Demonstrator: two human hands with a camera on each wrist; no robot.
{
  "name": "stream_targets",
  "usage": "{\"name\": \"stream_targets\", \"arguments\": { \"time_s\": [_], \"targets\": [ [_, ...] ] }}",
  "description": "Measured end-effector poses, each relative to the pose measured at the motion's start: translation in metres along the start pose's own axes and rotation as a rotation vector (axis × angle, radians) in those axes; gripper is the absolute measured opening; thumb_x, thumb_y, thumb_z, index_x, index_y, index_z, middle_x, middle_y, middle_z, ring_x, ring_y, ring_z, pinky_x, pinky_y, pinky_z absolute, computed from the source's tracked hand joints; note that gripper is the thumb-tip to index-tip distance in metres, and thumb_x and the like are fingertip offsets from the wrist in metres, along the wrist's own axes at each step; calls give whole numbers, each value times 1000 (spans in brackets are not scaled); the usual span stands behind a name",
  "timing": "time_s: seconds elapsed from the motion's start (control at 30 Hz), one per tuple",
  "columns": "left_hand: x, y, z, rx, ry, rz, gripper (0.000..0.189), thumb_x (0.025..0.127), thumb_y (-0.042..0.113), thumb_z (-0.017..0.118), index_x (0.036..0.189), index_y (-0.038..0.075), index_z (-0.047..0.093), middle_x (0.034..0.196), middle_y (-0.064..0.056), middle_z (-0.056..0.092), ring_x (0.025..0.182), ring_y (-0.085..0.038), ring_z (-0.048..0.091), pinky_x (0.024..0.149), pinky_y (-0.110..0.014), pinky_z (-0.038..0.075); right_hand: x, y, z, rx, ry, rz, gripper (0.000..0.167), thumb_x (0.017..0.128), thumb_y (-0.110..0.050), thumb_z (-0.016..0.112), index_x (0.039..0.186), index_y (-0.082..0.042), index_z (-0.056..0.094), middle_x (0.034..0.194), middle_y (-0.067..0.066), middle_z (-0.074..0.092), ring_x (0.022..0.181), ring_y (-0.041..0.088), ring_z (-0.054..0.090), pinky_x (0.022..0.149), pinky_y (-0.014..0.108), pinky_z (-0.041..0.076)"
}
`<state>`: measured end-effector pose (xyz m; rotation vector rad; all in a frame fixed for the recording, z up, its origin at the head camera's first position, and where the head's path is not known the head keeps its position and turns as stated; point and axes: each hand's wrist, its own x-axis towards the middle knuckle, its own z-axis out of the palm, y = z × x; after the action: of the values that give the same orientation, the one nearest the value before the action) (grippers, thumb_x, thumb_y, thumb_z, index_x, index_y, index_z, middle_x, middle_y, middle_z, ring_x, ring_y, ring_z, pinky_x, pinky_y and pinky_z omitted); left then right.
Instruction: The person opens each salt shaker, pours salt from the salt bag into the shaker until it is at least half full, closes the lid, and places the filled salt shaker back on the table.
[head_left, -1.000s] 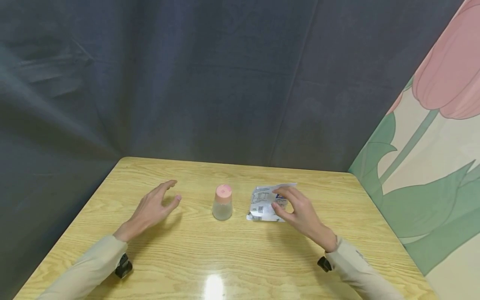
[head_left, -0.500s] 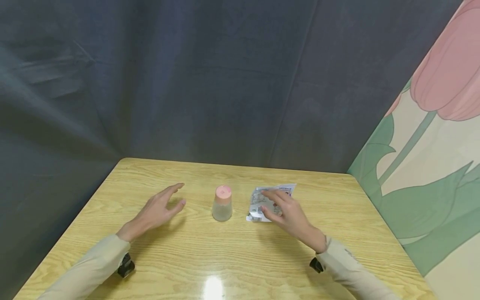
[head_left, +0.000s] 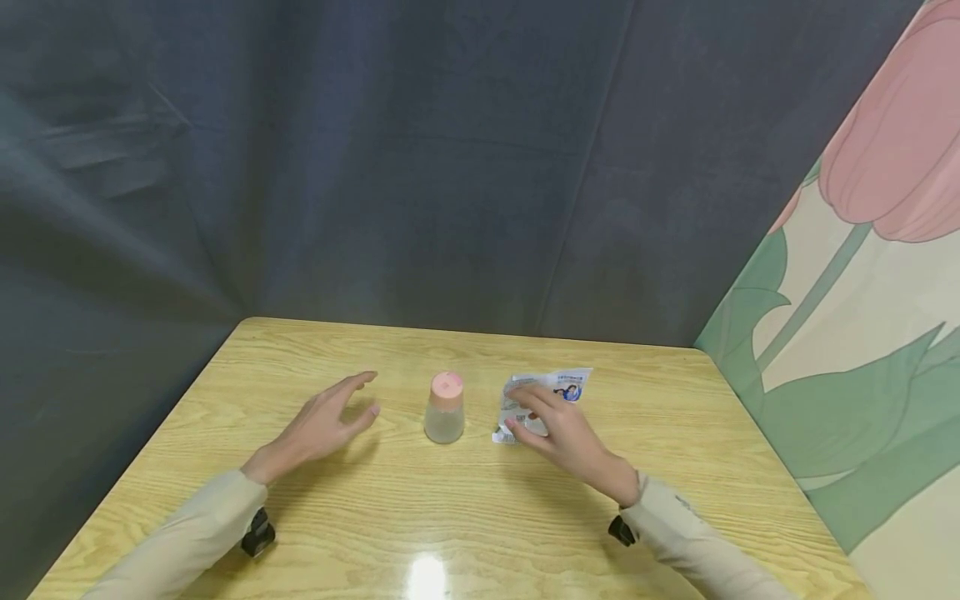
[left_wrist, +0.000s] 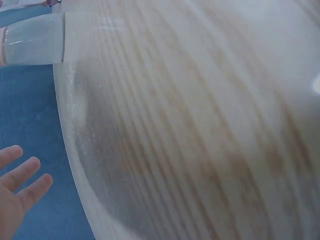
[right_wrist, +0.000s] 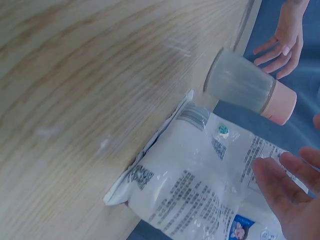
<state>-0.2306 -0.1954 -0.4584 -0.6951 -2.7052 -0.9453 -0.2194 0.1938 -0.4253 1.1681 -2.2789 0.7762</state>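
A frosted clear bottle with a pink lid [head_left: 446,418] stands upright on the table between the hands. To its right is a white printed plastic pouch [head_left: 573,385]; in the right wrist view the pouch [right_wrist: 185,185] rests on its sealed bottom edge. My right hand [head_left: 567,440] hovers in front of the pouch, fingers loosely bent and thumb apart, hiding part of it; whether it touches the pouch I cannot tell. Left of the bottle, my left hand [head_left: 318,427] is held over the table with fingers spread and nothing in them.
The wood-grain table [head_left: 420,517] carries a bright light reflection near its front. A dark curtain [head_left: 450,167] hangs behind and to the left. On the right, a wall with painted tulips [head_left: 862,358] borders the table. Small black cameras [head_left: 258,533] sit on both wrists.
My right hand has moved left across the front of the pouch, uncovering its upper right corner. My left hand has shifted slightly right toward the bottle. Bottle and pouch have stayed in place.
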Motion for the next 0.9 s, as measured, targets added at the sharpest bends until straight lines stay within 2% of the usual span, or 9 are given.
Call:
{"name": "stream_targets", "arguments": {
  "time_s": [0.23, 0.53, 0.7, 0.9],
  "targets": [
    [0, 3, 2, 3, -18, 18, 62, 100, 44, 56, 150, 10, 40, 148, -15, 46, 129, -38, 49, 99, -58, 46, 5, -5, 7, 12, -19, -18, 37, 99, -24, 63, 128, -1, 62, 123, 15, 62, 94, 28, 68, 71, 34, 61],
    [5, 8, 7, 6, -7, 43, 62, 99, 42, 58, 149, 9, 42, 145, -17, 49, 124, -39, 53, 96, -58, 49, 12, -11, 15, -11, -31, -21, 39, 95, -16, 69, 128, 2, 61, 121, 15, 64, 85, 26, 70, 72, 28, 60],
    [6, 10, 9, 5, -12, 46, 61, 99, 40, 59, 149, 9, 41, 143, -18, 51, 120, -40, 56, 93, -59, 50, 16, -15, 18, -14, -60, 18, 39, 96, -19, 67, 131, -1, 60, 122, 14, 65, 86, 25, 70, 71, 31, 61],
    [7, 12, 10, 5, -25, 34, 63, 99, 47, 56, 150, 12, 40, 144, -15, 50, 122, -38, 55, 94, -58, 50, 21, -21, 18, -54, -68, 45, 39, 96, -20, 67, 130, -3, 61, 122, 12, 66, 87, 18, 69, 69, 28, 60]
  ]
}}
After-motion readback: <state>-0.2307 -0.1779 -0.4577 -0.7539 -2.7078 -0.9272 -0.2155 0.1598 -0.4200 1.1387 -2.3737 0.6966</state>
